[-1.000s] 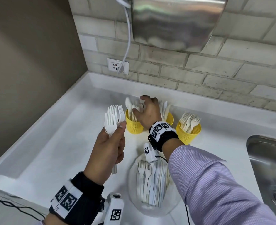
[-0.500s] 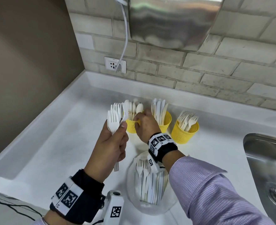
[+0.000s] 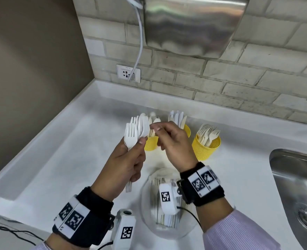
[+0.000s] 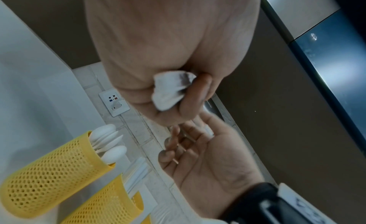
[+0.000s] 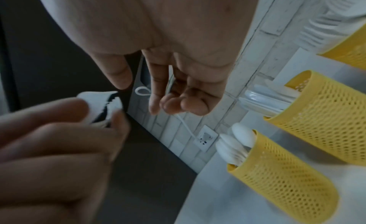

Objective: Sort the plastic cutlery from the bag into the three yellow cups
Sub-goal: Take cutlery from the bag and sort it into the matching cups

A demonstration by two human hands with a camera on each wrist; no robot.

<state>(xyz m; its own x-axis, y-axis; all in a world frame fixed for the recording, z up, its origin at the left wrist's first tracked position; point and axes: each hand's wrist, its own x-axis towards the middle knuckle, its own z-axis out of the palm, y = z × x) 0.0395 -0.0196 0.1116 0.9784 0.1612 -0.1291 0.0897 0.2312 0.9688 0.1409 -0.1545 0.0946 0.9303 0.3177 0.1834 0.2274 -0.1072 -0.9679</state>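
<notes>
My left hand (image 3: 133, 156) is raised over the counter and grips a bunch of white plastic forks (image 3: 133, 131) by the handles; the handle ends (image 4: 170, 89) poke out of the fist. My right hand (image 3: 157, 131) is beside it, loosely curled fingertips at the heads of the bunch, thumb and forefinger apart in the right wrist view (image 5: 138, 89), nothing visibly held. Behind the hands stand three yellow mesh cups: spoons in the left cup (image 3: 151, 144), knives in the middle cup (image 3: 186, 130), forks in the right cup (image 3: 205, 147). The clear bag (image 3: 147, 201) with more cutlery lies near me.
A steel sink (image 3: 297, 186) is sunk into the white counter at the right. A brick wall with a socket (image 3: 128, 73), a hanging white cable (image 3: 140, 42) and a steel dispenser (image 3: 190, 24) rises behind the cups. A brown wall closes the left side.
My right hand has drawn back from the spoon cup and come to the heads of the bunch. My left hand kept hold of the forks and moved slightly toward the cups.
</notes>
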